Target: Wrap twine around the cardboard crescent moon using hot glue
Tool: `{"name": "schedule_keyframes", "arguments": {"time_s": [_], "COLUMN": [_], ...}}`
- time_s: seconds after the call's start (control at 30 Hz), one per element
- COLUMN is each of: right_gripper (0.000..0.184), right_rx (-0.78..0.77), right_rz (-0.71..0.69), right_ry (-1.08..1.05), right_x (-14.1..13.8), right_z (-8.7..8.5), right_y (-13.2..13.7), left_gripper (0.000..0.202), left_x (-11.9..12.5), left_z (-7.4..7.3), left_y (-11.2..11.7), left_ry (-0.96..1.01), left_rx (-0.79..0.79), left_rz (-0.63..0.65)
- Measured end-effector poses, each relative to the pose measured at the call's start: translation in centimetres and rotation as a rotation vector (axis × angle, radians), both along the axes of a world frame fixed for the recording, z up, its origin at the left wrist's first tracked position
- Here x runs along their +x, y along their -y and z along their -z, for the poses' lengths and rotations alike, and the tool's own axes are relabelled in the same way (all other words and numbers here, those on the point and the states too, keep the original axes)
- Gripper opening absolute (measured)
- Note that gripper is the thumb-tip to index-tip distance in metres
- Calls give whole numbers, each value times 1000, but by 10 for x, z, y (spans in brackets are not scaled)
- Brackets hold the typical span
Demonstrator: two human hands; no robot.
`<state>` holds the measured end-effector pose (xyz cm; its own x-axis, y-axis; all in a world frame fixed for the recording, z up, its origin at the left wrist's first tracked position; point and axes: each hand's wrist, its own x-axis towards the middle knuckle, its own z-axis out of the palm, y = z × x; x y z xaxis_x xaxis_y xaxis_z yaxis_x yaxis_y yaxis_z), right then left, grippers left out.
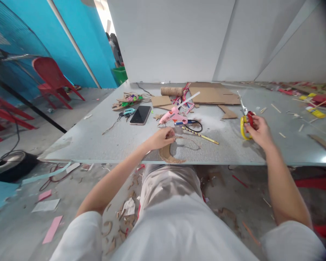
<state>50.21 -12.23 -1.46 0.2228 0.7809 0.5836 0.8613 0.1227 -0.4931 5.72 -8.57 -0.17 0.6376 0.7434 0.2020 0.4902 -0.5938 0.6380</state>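
My left hand (163, 139) is closed at the top of a curved cardboard piece (165, 153) by the table's front edge. Jute twine runs along the lower curve of the piece, and a loose twine strand (191, 142) loops out to the right from my fingers. How the fingertips grip the piece and the twine is partly hidden. Off to the right, my right hand (258, 131) holds scissors (245, 115) with red and yellow handles, blades pointing away from me. Between the hands lie a pink glue gun (173, 116), a yellow patterned pencil (202, 135) and a blue pen (183, 122).
A phone (140, 115) and teal-handled pliers (129, 111) lie at the left. Behind are a twine roll (171, 91), cardboard sheets (213, 93) and a pile of small craft pieces (130, 100). Scraps and yellow glue bottles (315, 112) are at the right. Red chairs (50, 74) stand left.
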Motion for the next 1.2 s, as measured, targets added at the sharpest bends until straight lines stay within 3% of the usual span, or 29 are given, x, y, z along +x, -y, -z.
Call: {"name": "schedule_keyframes", "arguments": {"time_s": [0.13,0.23,0.33,0.4,0.53,0.7,0.87,1.03,1.2], "right_gripper": [43,56,62,61,51,44,40,51,51], "right_rx": [-9,-32,-97,-1,130,257,426,339,347], "right_rz": [-182,-375,-598,-617,-520,-326,-168,-45,-36], "right_ry": [-177,-258,-121,-14,113,153,141,199,250], "right_x": [-44,-92,-139,-162,-183,-190,-195,-197,-197], "right_z": [-5,-15,-27,-32,-34,-36,-47,-59,-57], "right_y": [6,23,40,44,41,36,42,49,50], "left_gripper": [28,36,33,28,23,18,13,13,15], "left_x": [-5,-10,-11,-11,-8,0,12,23,28], "left_z": [-22,-51,-81,-98,-119,-130,-129,-122,-116], "left_y": [3,6,13,20,38,59,65,62,60], "left_ry": [258,366,411,479,645,835,978,1079,1112], "left_rx": [-233,-153,-63,-91,-163,-201,-407,-505,-575], "left_rz": [98,18,-77,-76,-44,-52,-57,-63,-23]}}
